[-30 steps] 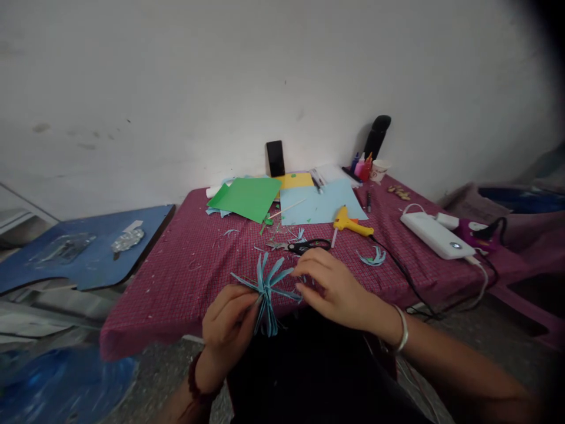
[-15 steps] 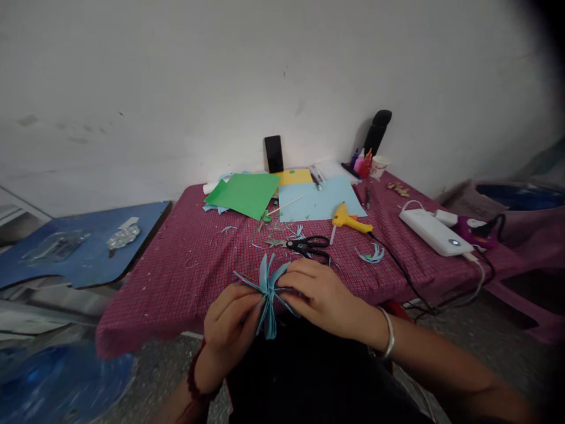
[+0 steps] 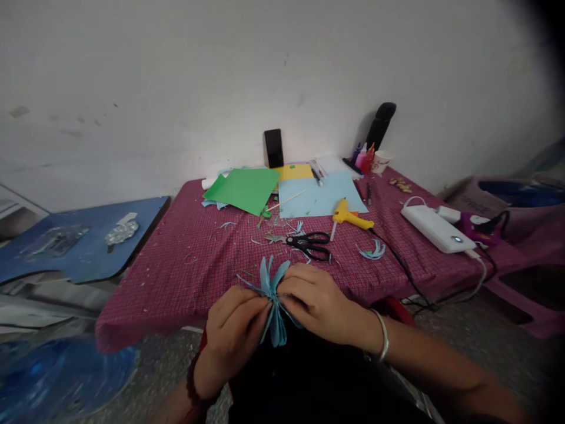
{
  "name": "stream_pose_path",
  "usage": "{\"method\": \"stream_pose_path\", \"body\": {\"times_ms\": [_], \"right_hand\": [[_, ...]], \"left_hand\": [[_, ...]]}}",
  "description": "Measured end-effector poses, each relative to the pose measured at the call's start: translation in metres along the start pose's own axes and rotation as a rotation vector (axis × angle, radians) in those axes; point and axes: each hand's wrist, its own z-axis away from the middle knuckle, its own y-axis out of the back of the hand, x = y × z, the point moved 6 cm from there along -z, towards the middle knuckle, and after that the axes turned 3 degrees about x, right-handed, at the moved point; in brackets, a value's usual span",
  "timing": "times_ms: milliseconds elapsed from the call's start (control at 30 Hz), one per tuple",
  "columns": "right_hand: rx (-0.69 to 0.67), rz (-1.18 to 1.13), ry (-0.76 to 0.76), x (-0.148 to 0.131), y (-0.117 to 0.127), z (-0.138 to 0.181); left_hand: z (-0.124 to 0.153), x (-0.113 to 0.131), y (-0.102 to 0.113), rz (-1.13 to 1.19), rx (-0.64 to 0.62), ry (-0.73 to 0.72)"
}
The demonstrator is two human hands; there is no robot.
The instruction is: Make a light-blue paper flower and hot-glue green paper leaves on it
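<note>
A light-blue paper flower with long, narrow petals fanning from a pinched middle is between my two hands, just off the table's front edge. My left hand pinches it from the left, thumb and fingers closed near its centre. From the right, my right hand grips petals close to the same centre, and its fingertips are partly hidden. Beyond the hands, black-handled scissors lie with blades pointing left. A yellow hot glue gun rests right of them, its cord running off the table.
Green paper and a light-blue sheet lie at the back, below a phone leaning on the wall. A white power bank with cables sits at right. Curled blue paper strips and scraps are scattered about. A blue board stands left.
The flower has tilted and shifted slightly right and down. My left hand has moved in closer to its centre, while the right keeps hold. The view has shifted slightly.
</note>
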Motion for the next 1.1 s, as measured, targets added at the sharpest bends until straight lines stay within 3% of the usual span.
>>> {"method": "stream_pose_path", "body": {"times_ms": [167, 300, 433, 633, 833, 1100], "right_hand": [[0.029, 0.024, 0.003, 0.000, 0.000, 0.001], [0.028, 0.012, 0.025, -0.001, 0.001, 0.003], [0.009, -0.054, 0.020, 0.003, 0.010, 0.009], [0.117, -0.176, -0.152, 0.035, 0.032, 0.004], [-0.102, -0.132, -0.123, 0.050, 0.017, -0.013], [-0.314, -0.184, 0.004, 0.033, 0.011, -0.017]], "left_hand": [[0.001, 0.004, 0.006, -0.214, 0.052, -0.053], [-0.003, 0.005, 0.002, -0.202, -0.044, -0.077], [-0.002, 0.004, 0.005, -0.190, 0.005, -0.076], [0.009, 0.007, 0.005, -0.215, 0.029, -0.200], [0.013, 0.008, 0.001, -0.181, -0.008, -0.238], [0.009, 0.006, -0.002, -0.161, -0.009, -0.203]]}}
